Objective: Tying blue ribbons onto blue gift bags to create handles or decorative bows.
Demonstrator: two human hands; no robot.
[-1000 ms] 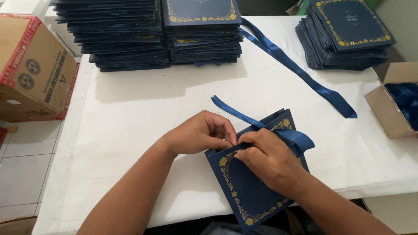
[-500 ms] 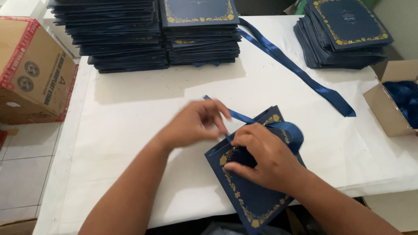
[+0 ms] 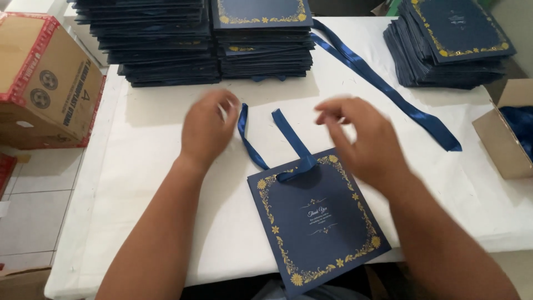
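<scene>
One navy card folder (image 3: 317, 222) with a gold floral border lies at the near edge of the counter (image 3: 166, 183), its lower corner hanging over that edge. One blue ribbon (image 3: 277, 145) is knotted at the folder's top edge, and its two tails run up the counter toward the far side. Three stacks of the same navy folders stand along the far edge: one at the far left (image 3: 158, 41), one just beside it in the middle (image 3: 262, 39), and one at the far right corner (image 3: 449, 44). One long loose ribbon (image 3: 388, 89) lies slantwise between the middle and right stacks. Two cardboard boxes show: a closed one (image 3: 44, 83) off the left edge, and an open one (image 3: 508, 130) at the right edge with blue ribbon inside. The left hand (image 3: 206, 132) hovers over the counter with fingers loosely spread, holding nothing, close to the left tail. The right hand (image 3: 363, 139) hovers above the folder's top right corner, fingers slack and parted, likewise empty; both are motion-blurred.
</scene>
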